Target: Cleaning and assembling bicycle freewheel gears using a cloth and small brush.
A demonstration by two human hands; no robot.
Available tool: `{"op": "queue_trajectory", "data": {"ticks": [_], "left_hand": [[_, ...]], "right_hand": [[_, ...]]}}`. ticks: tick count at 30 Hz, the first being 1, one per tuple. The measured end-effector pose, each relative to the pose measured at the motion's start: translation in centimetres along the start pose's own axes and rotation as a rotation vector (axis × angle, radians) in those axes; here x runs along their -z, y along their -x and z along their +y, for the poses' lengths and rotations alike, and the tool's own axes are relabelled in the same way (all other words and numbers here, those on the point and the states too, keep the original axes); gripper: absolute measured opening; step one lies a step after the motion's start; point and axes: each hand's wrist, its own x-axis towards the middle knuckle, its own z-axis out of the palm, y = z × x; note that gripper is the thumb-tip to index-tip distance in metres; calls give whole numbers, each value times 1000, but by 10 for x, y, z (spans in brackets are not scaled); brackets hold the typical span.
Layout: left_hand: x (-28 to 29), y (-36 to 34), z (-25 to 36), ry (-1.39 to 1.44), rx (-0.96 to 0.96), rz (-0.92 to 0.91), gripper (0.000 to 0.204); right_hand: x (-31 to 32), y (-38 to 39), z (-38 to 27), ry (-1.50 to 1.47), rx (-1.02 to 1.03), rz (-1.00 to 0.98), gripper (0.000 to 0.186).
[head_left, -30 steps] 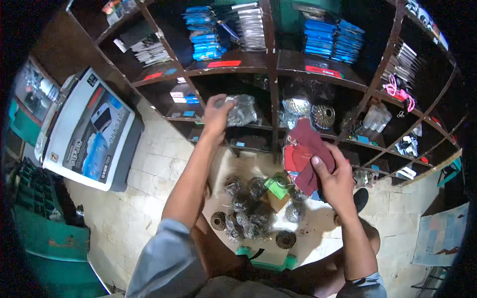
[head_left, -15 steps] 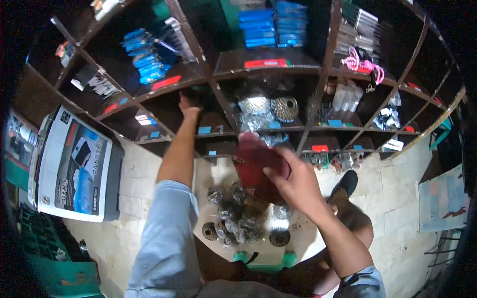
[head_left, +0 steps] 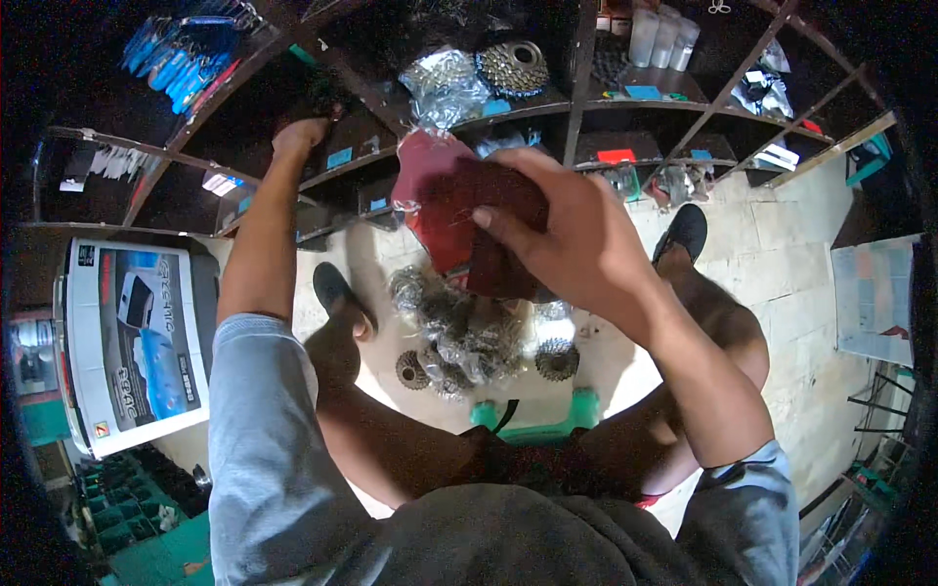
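Note:
My right hand [head_left: 586, 234] grips a dark red cloth [head_left: 449, 195], its thumb pressed on top; the cloth hangs in front of the middle shelves. Far to the left, my left hand [head_left: 301, 135] reaches into a dark shelf compartment. Its fingers are lost in shadow, close to something dark I cannot make out. Below the cloth, on the floor, lies a heap of plastic-wrapped parts [head_left: 464, 337]. A bicycle cassette [head_left: 411, 369] sits left of the heap and another cassette [head_left: 557, 359] right of it.
The wooden shelf [head_left: 576, 117] spans the far side, holding a wrapped cassette [head_left: 445, 83], a bare cassette [head_left: 513, 68], clear bottles [head_left: 664, 39] and blue packets [head_left: 181, 63]. A printed white box [head_left: 142, 337] stands at left. A green stool [head_left: 537, 430] is between my legs.
The view has tipped downward, showing more floor and my legs. My right hand has raised the red cloth toward the shelf. The left hand stays inside its compartment.

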Motion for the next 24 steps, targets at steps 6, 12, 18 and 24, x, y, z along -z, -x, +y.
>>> {"op": "queue_trajectory", "data": {"ticks": [6,12,18,24], "left_hand": [[5,-28,2,-156,70,-206,76],[-43,116,56,754,-255,1019,34],[-264,275,134,985,123,413,41],[-409,360,137,419,143,-90,46]], "right_hand": [[-3,-3,-3,8,30,-1,42],[12,-7,-3,-17,115,149,36],[26,-6,-12,-154,105,229,33],[35,0,1,-109,106,293,32]]}}
